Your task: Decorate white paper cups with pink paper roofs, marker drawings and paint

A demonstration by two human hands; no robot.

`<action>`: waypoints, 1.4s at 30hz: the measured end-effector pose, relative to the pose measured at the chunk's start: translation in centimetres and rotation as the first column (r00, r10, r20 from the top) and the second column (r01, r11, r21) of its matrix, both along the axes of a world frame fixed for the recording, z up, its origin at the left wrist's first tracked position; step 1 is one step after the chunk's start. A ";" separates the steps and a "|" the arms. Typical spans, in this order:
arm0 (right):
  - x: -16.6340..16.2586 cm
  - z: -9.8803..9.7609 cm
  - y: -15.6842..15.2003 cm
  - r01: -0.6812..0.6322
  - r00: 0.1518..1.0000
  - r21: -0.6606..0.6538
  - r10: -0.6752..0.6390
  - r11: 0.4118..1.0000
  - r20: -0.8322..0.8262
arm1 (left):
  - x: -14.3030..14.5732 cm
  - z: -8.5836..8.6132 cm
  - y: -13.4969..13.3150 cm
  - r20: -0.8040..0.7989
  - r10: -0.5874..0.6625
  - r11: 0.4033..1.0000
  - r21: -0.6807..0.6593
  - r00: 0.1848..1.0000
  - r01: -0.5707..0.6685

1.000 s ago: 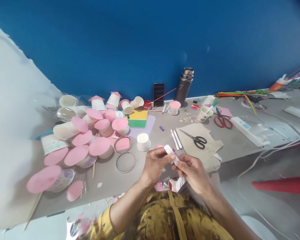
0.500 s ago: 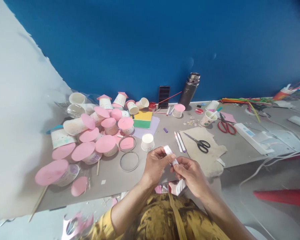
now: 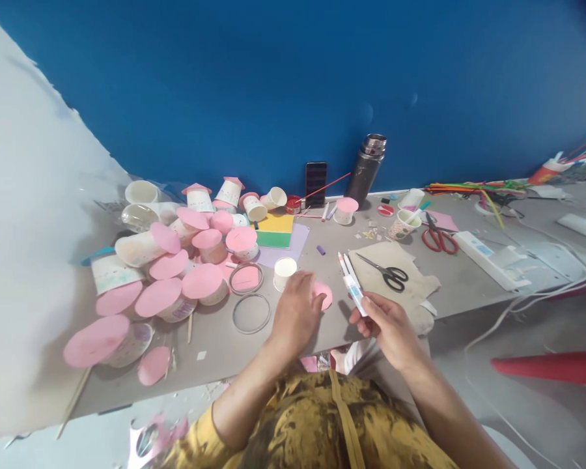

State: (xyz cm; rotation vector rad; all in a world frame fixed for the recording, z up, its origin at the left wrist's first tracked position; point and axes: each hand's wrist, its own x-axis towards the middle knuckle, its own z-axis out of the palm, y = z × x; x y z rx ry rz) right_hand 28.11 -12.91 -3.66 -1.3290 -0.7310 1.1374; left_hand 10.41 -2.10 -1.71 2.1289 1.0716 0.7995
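Observation:
My right hand (image 3: 383, 322) holds a white tube with blue print (image 3: 355, 296) between thumb and fingers, tilted up and away to the left. My left hand (image 3: 297, 316) is over the table with its fingers bent downward and the thumb apart from them. Its fingers are right at a white paper cup (image 3: 284, 268), partly covering it. A round pink paper disc (image 3: 325, 296) shows beside the left thumb, its left part hidden by the hand. Whether the fingers touch the cup or the disc is not clear.
Several paper cups with pink discs (image 3: 159, 298) crowd the left side. Two grey rings (image 3: 251, 314) lie nearer. Black-handled scissors (image 3: 393, 277) rest on a beige cloth (image 3: 420, 283), beside white markers (image 3: 346, 264). A dark flask (image 3: 365, 169) and phone (image 3: 316, 182) stand behind.
My hands have come apart. The right hand keeps the tube and has moved slightly right; the left hand has let go of it and turned over toward the cup. The pink disc now shows.

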 end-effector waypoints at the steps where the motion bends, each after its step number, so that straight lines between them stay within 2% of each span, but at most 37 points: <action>1: 0.2 -0.2 0.0 0.006 1.000 -0.009 -0.006 1.000 -0.021 | 0.3 -0.2 0.1 -0.110 -0.002 0.999 0.046 0.994 0.007; 4: 0.2 -0.7 0.1 0.038 0.995 -0.047 -0.042 0.998 -0.095 | 1.3 -0.9 0.3 -0.321 0.013 0.995 0.100 0.947 0.020; 8: -0.1 -0.8 -0.2 0.019 0.993 -0.041 -0.024 0.999 -0.115 | 1.9 -1.4 0.9 -0.367 0.040 0.997 0.073 0.929 -0.014; 11: -0.3 0.0 -0.7 -0.030 0.998 -0.023 0.031 0.999 0.050 | 1.9 -1.1 1.3 -0.246 0.095 0.994 -0.021 0.965 -0.103; 14: -0.6 1.0 -0.9 -0.057 0.963 -0.001 0.055 0.998 0.263 | 1.9 -0.7 1.2 0.018 0.149 0.966 -0.218 0.989 -0.141; 17: -1.0 1.3 -0.5 -0.060 0.910 0.027 0.044 0.998 0.413 | 2.0 -0.4 0.6 0.176 0.155 0.939 -0.333 0.972 -0.089; 22: -1.4 0.7 0.5 -0.059 0.813 0.025 0.033 0.998 0.582 | 2.1 -0.7 -0.6 0.319 0.130 0.878 -0.478 0.939 0.041; 24: -1.6 0.6 0.7 -0.050 0.760 0.022 0.023 0.999 0.649 | 2.0 -1.1 -0.8 0.331 0.096 0.854 -0.512 0.939 0.093; 28: -2.3 0.7 0.8 -0.052 0.663 0.068 -0.016 0.996 0.748 | 1.5 -2.2 -0.9 0.299 0.033 0.861 -0.493 0.954 0.124; 33: -2.7 0.9 0.8 -0.137 0.595 0.097 0.004 0.986 0.804 | 1.3 -3.0 -1.1 0.320 0.054 0.855 -0.503 0.946 0.122; 38: -3.0 0.5 1.0 -0.033 0.396 0.074 -0.055 0.997 0.917 | 1.5 -3.2 -1.7 0.314 0.115 0.873 -0.485 0.943 0.055; 40: -3.1 0.4 1.0 -0.014 0.356 0.081 -0.071 0.997 0.932 | 1.6 -3.3 -2.0 0.325 0.130 0.874 -0.483 0.937 0.046; 42: -3.2 0.2 1.0 -0.051 0.349 0.093 -0.069 0.994 0.934 | 1.7 -3.5 -2.1 0.321 0.148 0.882 -0.471 0.936 0.022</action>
